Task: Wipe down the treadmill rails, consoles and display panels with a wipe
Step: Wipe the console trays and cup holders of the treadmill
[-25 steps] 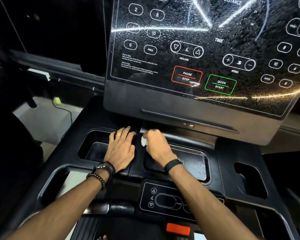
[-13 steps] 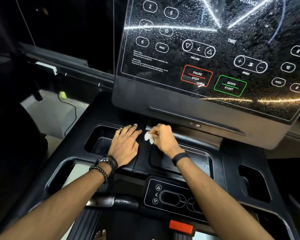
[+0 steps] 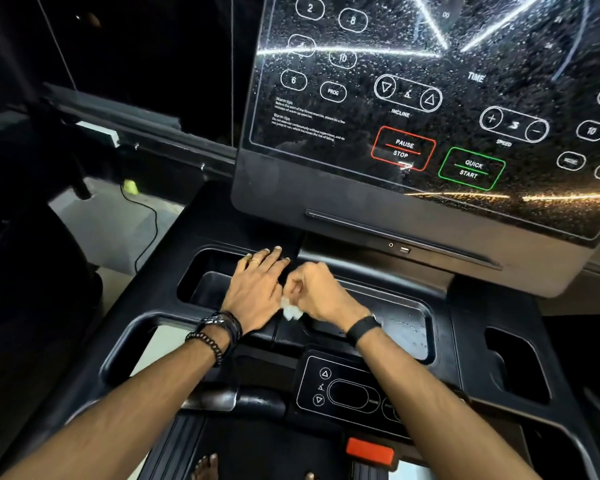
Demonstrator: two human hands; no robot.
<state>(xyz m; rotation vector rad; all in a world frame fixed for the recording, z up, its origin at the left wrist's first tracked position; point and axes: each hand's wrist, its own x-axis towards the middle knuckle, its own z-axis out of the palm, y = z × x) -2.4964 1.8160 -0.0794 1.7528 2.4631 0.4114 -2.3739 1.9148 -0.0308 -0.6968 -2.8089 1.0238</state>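
While crumpled into a small white wad, wipe (image 3: 290, 310) pinched under curled fingers of right hand (image 3: 317, 295), pressed onto the black ridge of the console tray (image 3: 451, 341) just left of the shallow centre recess. Left hand (image 3: 257, 292) flat beside it, fingers straight and spread, palm down on the same ridge, nearly touching the right hand. Ring on one left finger, beaded bracelets (image 3: 215, 336) at that wrist, dark band (image 3: 362, 327) at the right. Deep cup pocket (image 3: 205, 275) just left of the left hand, another pocket (image 3: 516, 365) well off to the right. Near the body, small control pad (image 3: 340, 393) with arrow buttons, orange-red safety clip (image 3: 369, 450) below it. Looming over everything, display panel (image 3: 430, 98), speckled with droplets, PAUSE STOP and QUICK START boxes showing. Cable (image 3: 146, 223) trailing on floor at far left.
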